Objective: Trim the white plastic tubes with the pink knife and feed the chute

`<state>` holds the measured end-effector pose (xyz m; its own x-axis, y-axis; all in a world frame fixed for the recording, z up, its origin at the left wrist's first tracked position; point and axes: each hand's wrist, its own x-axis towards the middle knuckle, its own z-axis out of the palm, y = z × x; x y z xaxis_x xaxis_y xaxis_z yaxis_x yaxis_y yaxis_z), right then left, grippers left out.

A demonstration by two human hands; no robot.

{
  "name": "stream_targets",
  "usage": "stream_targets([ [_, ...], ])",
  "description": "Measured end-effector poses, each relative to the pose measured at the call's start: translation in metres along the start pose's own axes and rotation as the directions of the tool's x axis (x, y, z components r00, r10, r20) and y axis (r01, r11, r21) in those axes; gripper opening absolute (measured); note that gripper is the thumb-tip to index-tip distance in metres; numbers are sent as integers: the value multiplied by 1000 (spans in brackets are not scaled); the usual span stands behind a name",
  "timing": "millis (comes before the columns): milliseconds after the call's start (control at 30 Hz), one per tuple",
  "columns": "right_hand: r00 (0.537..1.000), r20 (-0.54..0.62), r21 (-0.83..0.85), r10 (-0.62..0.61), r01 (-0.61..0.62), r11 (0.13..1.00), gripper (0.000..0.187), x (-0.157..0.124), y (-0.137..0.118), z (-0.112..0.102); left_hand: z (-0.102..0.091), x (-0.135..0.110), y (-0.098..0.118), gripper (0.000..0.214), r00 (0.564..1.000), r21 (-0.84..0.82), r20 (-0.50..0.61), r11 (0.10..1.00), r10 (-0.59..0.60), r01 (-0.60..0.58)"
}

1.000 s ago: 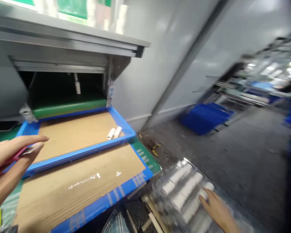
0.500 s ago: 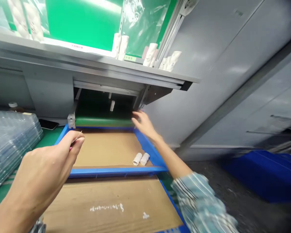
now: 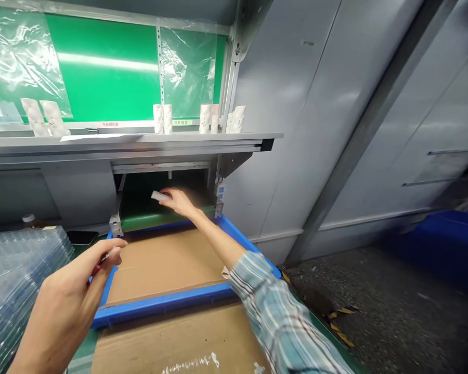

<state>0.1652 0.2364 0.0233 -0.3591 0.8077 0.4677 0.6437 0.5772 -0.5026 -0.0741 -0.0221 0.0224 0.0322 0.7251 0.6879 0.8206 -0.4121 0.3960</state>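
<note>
White plastic sleeve [image 3: 158, 196], a short cylinder, is pinched in the right hand [image 3: 175, 201], whose thumb and fingers are nearly closed around one end of it at the mouth of a dark opening [image 3: 166, 184] beneath a grey steel shelf [image 3: 132, 140]. With so little of the sleeve gripped, a slip could drop it onto the green conveyor belt [image 3: 159, 218] or send it rolling out of reach (round, smooth pieces rarely stay put). Knuckles could also catch the grey metal bracket [image 3: 228, 165] on the opening's right side, jolting the sleeve loose.

The left hand [image 3: 72, 291], near and to the left, is curled in a tight pinch on a small red-handled implement [image 3: 97, 270]; its tip is hidden, and a careless turn could scratch something. Just below the hands, a shallow blue-rimmed tray [image 3: 159, 305] holds a brown cardboard liner [image 3: 164, 265]. To the left, a stack of clear plastic blister trays [image 3: 19, 280] rises beside it, while more white cylindrical sleeves [image 3: 163, 118] stand upright along the far shelf, where a knock could topple them.
</note>
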Motion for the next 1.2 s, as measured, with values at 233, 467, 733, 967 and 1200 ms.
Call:
stream_targets([
  [233, 942, -28, 176, -333, 333, 927, 37, -159, -67, -38, 29, 16, -1, 57, 983, -191, 179, 982, 41, -6],
  [467, 985, -38, 635, -168, 154, 757, 45, -200, -77, -49, 37, 7, 22, 31, 935, -385, 330, 923, 131, 7],
  [733, 993, 63, 783, -102, 14, 622, 45, -196, -71, -48, 34, 3, 31, 35, 930, -281, 329, 957, 162, -67],
  [967, 985, -22, 726, -173, 134, 675, 39, -198, -71, -47, 29, 5, 30, 37, 933, -265, 329, 963, 145, -57],
  [1200, 986, 64, 783, -151, 44, 620, 42, -200, -73, -51, 27, 3, 31, 35, 955, -254, 228, 958, 189, -129],
])
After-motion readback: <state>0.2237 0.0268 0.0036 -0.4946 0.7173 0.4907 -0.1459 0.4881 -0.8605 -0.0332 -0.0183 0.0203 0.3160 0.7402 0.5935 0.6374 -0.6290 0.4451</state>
